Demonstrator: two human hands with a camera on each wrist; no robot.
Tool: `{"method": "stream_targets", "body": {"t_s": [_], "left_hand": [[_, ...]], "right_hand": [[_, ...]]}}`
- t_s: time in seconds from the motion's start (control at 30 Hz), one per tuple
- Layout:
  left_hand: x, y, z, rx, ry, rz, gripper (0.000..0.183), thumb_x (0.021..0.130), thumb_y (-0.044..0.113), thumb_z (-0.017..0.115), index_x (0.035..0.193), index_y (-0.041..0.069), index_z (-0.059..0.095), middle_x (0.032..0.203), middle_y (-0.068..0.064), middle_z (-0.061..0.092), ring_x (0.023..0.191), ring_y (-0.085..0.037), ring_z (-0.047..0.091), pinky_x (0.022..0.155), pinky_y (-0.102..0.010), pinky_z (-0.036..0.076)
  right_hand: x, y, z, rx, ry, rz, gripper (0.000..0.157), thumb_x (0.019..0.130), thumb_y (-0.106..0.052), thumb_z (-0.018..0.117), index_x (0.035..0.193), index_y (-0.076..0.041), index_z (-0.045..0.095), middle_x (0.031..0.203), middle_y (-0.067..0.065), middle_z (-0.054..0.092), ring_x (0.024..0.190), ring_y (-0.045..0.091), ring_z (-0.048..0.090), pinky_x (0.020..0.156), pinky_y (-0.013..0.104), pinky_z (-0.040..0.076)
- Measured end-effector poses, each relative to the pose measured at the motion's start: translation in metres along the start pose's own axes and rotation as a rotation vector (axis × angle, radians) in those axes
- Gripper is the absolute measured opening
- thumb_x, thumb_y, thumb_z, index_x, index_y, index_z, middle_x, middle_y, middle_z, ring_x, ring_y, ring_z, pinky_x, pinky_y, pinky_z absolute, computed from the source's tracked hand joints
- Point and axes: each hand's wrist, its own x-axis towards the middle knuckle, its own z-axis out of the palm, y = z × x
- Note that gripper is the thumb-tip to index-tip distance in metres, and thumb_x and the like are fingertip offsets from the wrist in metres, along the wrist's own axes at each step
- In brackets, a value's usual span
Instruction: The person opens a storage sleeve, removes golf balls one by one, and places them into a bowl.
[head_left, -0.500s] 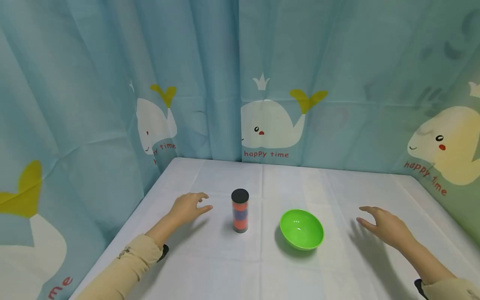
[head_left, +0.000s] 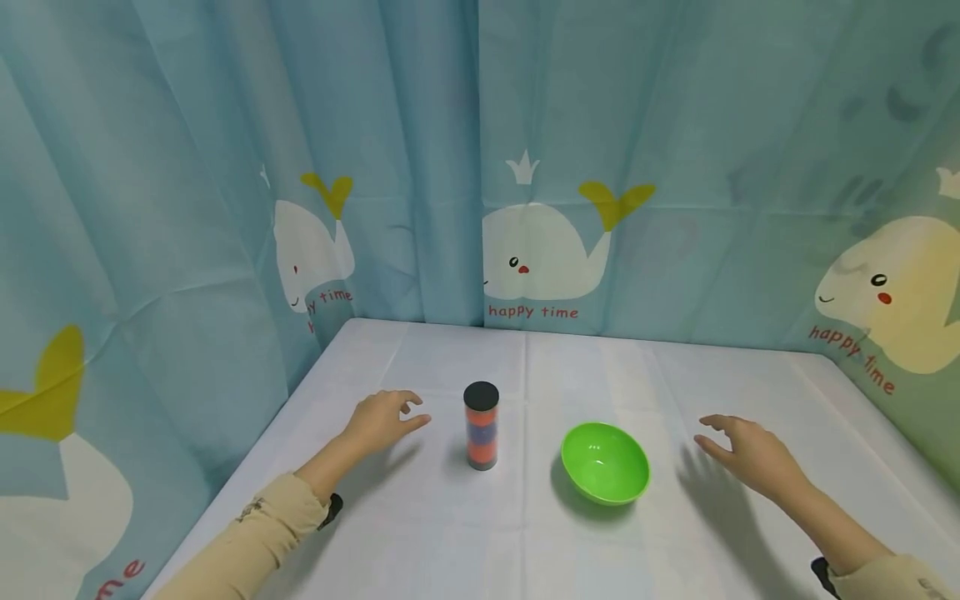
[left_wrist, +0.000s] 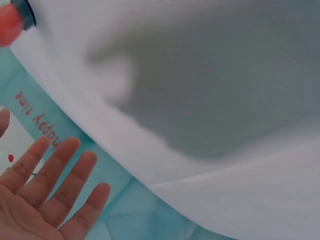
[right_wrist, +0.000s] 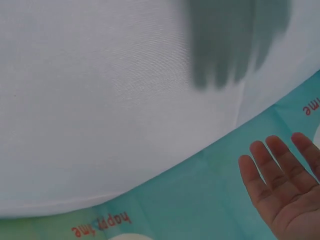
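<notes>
A clear cylindrical canister (head_left: 482,427) with a black lid and orange and dark blue contents stands upright on the white table. To its right sits a bright green bowl (head_left: 604,463) with nothing visible inside. My left hand (head_left: 381,422) hovers left of the canister, apart from it, thumb and fingers spread and holding nothing. Right of the bowl, my right hand (head_left: 756,455) is held above the table, also touching nothing. Part of the canister (left_wrist: 11,24) shows in the left wrist view's upper corner. Both wrist views show relaxed, extended fingers.
White cloth covers the table (head_left: 420,533). Blue curtains (head_left: 420,108) printed with whales surround its back and sides. Shadows of both hands fall on the cloth.
My right hand has moved left, closer to the bowl. The left hand has shifted slightly right toward the canister. Canister and bowl keep their places on the table.
</notes>
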Motion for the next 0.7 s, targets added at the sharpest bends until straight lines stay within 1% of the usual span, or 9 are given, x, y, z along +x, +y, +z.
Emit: {"method": "stream_targets", "body": {"t_s": [0.23,0.37,0.47,0.57,0.7], "left_hand": [[0.0,0.007,0.002,-0.06,-0.062,-0.001,0.036,0.086,0.034,0.067,0.11,0.007,0.067,0.098,-0.012,0.071,0.088,-0.029,0.066,0.076,-0.045,0.052],[-0.001,0.009,0.005,-0.094,-0.079,-0.002,0.037,0.085,0.033,0.068,0.111,0.008,0.066,0.1,-0.012,0.071,0.091,-0.028,0.066,0.078,-0.045,0.052],[-0.002,0.011,0.007,-0.125,-0.086,0.006,0.04,0.085,0.033,0.068,0.117,0.008,0.063,0.103,-0.011,0.07,0.096,-0.028,0.065,0.081,-0.045,0.052],[-0.001,0.013,0.007,-0.169,-0.088,0.039,0.046,0.086,0.031,0.068,0.125,0.009,0.058,0.108,-0.012,0.069,0.102,-0.029,0.063,0.085,-0.046,0.051],[-0.001,0.014,0.004,-0.241,-0.091,0.102,0.052,0.087,0.028,0.068,0.133,0.01,0.051,0.115,-0.013,0.066,0.11,-0.031,0.059,0.091,-0.049,0.047]], "right_hand": [[0.001,-0.01,-0.001,0.058,-0.022,-0.007,0.037,0.088,-0.021,0.065,0.111,0.008,0.063,0.106,0.028,0.065,0.089,0.043,0.064,0.072,0.054,0.051],[0.002,-0.016,-0.002,0.056,-0.023,-0.01,0.039,0.087,-0.023,0.066,0.112,0.007,0.063,0.106,0.027,0.066,0.087,0.039,0.065,0.071,0.052,0.051],[0.003,-0.021,-0.003,0.069,-0.005,-0.028,0.04,0.085,-0.024,0.069,0.112,0.005,0.063,0.106,0.024,0.067,0.088,0.037,0.065,0.07,0.049,0.051],[0.004,-0.027,-0.003,0.129,0.005,-0.063,0.039,0.084,-0.022,0.07,0.113,0.004,0.063,0.106,0.023,0.067,0.091,0.038,0.065,0.071,0.049,0.053],[0.007,-0.035,-0.003,0.243,-0.015,-0.096,0.038,0.085,-0.02,0.069,0.114,0.004,0.062,0.11,0.022,0.066,0.095,0.039,0.064,0.076,0.05,0.053]]}}
